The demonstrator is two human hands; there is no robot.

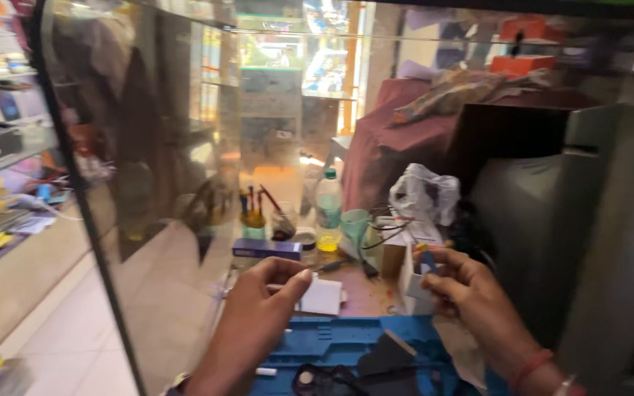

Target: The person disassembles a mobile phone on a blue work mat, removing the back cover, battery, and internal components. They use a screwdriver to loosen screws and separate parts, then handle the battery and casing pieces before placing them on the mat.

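Pinching a small blue-tipped part [427, 262] above the blue mat [332, 345], the right hand [471, 293] is closed on it; left hand [262, 301] grips a thin tool [332, 266], fingers curled; better, I judge, to brace both wrists on the surface [365, 290].

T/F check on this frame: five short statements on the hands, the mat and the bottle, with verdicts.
1. The right hand pinches a small blue item. True.
2. The left hand grips the plastic bottle. False: the bottle stands apart, further back on the bench.
3. A blue work mat lies below both hands. True.
4. The bottle lies on its side. False: it stands upright, with yellowish liquid at the bottom.
5. A cup with pens stands left of the bottle. True.
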